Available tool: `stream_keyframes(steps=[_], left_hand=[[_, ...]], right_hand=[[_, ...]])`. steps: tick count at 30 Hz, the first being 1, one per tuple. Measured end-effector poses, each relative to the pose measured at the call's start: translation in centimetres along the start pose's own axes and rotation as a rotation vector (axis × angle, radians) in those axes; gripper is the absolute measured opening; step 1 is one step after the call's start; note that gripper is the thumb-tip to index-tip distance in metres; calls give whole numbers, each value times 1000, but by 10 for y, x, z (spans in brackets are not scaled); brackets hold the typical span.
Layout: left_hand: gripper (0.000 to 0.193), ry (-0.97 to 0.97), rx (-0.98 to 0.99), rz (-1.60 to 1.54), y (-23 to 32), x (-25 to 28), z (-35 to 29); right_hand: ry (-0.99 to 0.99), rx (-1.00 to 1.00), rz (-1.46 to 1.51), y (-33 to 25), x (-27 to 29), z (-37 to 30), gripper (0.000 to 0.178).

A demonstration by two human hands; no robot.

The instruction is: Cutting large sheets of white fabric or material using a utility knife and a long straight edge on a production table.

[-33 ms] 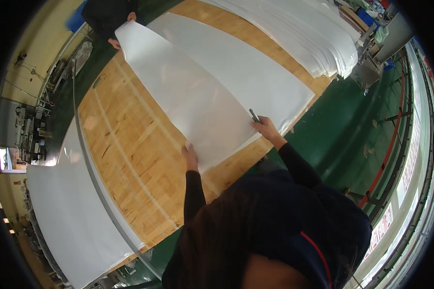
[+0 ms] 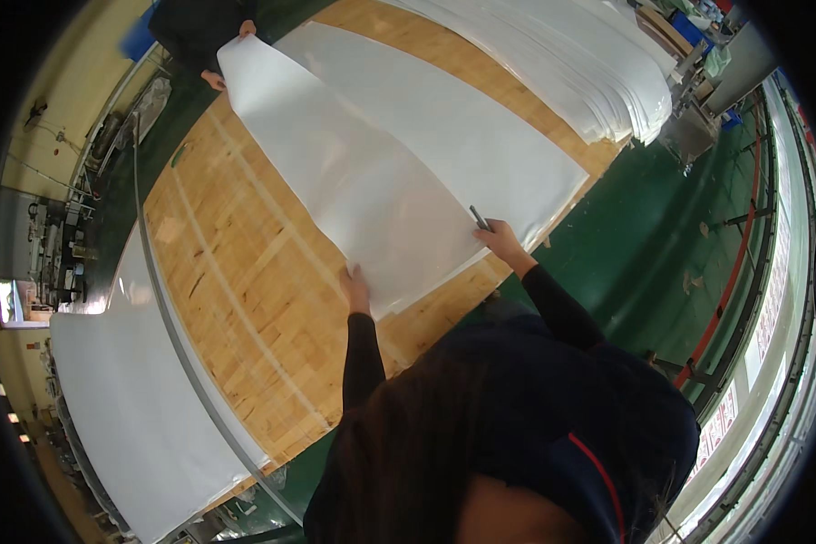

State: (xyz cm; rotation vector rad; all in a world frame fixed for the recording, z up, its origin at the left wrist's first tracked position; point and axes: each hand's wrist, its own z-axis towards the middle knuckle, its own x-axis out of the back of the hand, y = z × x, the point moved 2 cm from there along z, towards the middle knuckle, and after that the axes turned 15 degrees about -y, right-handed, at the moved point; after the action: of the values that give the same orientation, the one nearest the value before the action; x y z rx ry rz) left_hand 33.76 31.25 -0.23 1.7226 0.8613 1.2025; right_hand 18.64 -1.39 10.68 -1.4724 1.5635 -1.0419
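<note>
A long, glossy white sheet (image 2: pixel 372 199) stretches across a wooden table, its near end raised a little and its surface gently bowed. My left hand (image 2: pixel 356 290) grips its near left corner, thumb on top. My right hand (image 2: pixel 501 243) pinches the right edge and also holds a slim dark pen-like tool (image 2: pixel 478 217), which points up and away; its exact kind is not clear. Beneath and to the right lies another white sheet (image 2: pixel 490 136), flat on the table. At the far end, a co-worker's hands (image 2: pixel 213 80) hold the upper sheet's other end.
The wooden table (image 2: pixel 236 263) has pale lines along it. A thick stack of white sheets (image 2: pixel 553 63) lies at the far right. On the left, a grey rail (image 2: pixel 168 317) curves past another white sheet (image 2: pixel 136 399). Green floor (image 2: pixel 598 236) and a red rail (image 2: pixel 730 290) are to the right.
The upper sheet and my left hand have shifted very slightly away and to the left. Both my hands keep the same hold.
</note>
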Motion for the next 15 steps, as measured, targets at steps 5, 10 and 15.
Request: stream_keyframes(steps=[5,10,15], left_hand=[[36,150,204,368,23,-77,16],[45,138,515,648,10,-99,11],[53,0,493,216,-2,-75,24]], right_hand=[[393,8,-521,96,44,9,25],[314,-213,-492,105,52,17,25],[404,-280,-220,103,47,36,28]])
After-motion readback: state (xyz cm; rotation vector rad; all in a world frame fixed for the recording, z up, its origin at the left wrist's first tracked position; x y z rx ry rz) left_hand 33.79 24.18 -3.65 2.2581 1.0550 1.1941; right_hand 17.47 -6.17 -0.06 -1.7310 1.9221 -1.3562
